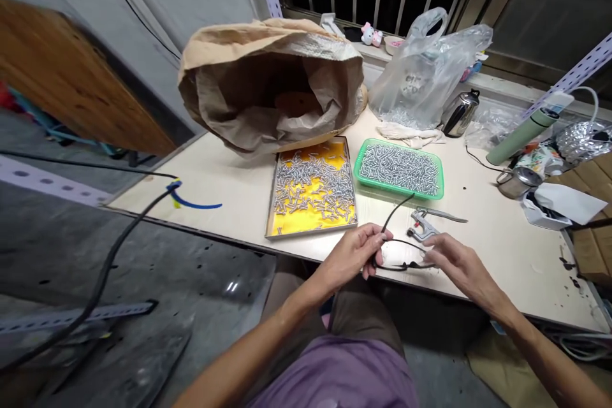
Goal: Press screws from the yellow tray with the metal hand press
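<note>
Just over the table's front edge, a pair of dark-framed eyeglasses is held between my two hands. My left hand has its fingers closed at the left end of the frame, and one thin temple points up and away from it. My right hand pinches the right end, its fingertips partly hidden. Close beyond the hands lies a metal plier-like tool with a long grey handle. A shallow tray lined in yellow holds many small silvery screw-like pieces. More such pieces fill a green plastic basket.
A large brown paper bag lies open-mouthed behind the tray. Along the back stand a clear plastic bag, a metal jug and a green bottle. A metal cup is at right; a black cable hangs at left.
</note>
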Motion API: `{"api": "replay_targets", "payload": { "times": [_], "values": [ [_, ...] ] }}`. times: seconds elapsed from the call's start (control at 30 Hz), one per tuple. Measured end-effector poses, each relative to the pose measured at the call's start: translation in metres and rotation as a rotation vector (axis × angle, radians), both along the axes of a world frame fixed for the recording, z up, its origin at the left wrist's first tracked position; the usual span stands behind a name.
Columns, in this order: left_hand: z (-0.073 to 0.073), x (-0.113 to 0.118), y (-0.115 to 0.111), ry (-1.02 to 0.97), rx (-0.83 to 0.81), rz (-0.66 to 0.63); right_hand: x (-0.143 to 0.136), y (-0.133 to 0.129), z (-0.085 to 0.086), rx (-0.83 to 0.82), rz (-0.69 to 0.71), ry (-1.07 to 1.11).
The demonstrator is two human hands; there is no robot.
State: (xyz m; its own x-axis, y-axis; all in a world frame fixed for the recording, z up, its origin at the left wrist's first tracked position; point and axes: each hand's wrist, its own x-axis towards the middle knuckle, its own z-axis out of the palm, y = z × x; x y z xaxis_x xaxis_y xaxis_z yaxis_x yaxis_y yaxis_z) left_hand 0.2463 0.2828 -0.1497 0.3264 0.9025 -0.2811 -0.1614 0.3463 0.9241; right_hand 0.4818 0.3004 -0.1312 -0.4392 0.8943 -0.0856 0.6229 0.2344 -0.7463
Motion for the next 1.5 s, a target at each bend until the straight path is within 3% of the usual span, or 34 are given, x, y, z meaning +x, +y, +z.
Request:
{"api": "replay_targets", "payload": {
  "times": [0.1,0.2,0.3,0.47,0.53,0.67,0.8,0.97,1.07,1.17,1.27,1.4,1.5],
  "values": [
    [0.006,-0.004,-0.014,0.064,0.033,-0.022,-0.006,-0.004,-0.005,0.095,-0.019,-0.012],
    [0.010,-0.008,-0.029,0.101,0.068,-0.031,-0.011,-0.011,-0.005,0.098,0.104,-0.008],
    [0.009,-0.011,-0.043,0.130,0.083,-0.014,-0.014,-0.021,-0.004,-0.076,0.157,0.024],
    [-0.009,-0.006,-0.062,0.134,0.072,0.009,-0.007,-0.047,-0.014,-0.511,0.082,0.231],
    [-0.016,-0.001,-0.068,0.126,0.046,-0.014,-0.002,-0.063,-0.022,-0.559,0.125,0.320],
    [-0.019,0.011,-0.075,0.082,0.012,-0.021,0.004,-0.095,-0.032,-0.359,0.106,0.335],
    [-0.013,0.021,-0.083,0.040,0.051,0.025,0.014,-0.106,-0.028,-0.304,-0.144,0.378],
    [-0.015,0.008,-0.092,0.085,0.077,0.021,0.069,-0.072,-0.035,-0.139,-0.610,0.563],
    [-0.019,-0.015,-0.097,0.128,0.064,0.085,0.112,-0.044,-0.053,0.020,-0.789,0.430],
    [-0.022,-0.042,-0.103,0.152,0.036,0.157,0.142,-0.027,-0.072,0.161,-0.857,0.102],
    [-0.024,-0.067,-0.109,0.178,0.000,0.235,0.157,-0.017,-0.083,0.186,-0.879,-0.059],
    [-0.023,-0.088,-0.111,0.205,-0.017,0.303,0.161,-0.013,-0.086,0.212,-0.858,-0.247],
    [-0.020,-0.089,-0.104,0.208,-0.016,0.299,0.162,-0.017,-0.083,0.244,-0.839,-0.338]
  ]
}}
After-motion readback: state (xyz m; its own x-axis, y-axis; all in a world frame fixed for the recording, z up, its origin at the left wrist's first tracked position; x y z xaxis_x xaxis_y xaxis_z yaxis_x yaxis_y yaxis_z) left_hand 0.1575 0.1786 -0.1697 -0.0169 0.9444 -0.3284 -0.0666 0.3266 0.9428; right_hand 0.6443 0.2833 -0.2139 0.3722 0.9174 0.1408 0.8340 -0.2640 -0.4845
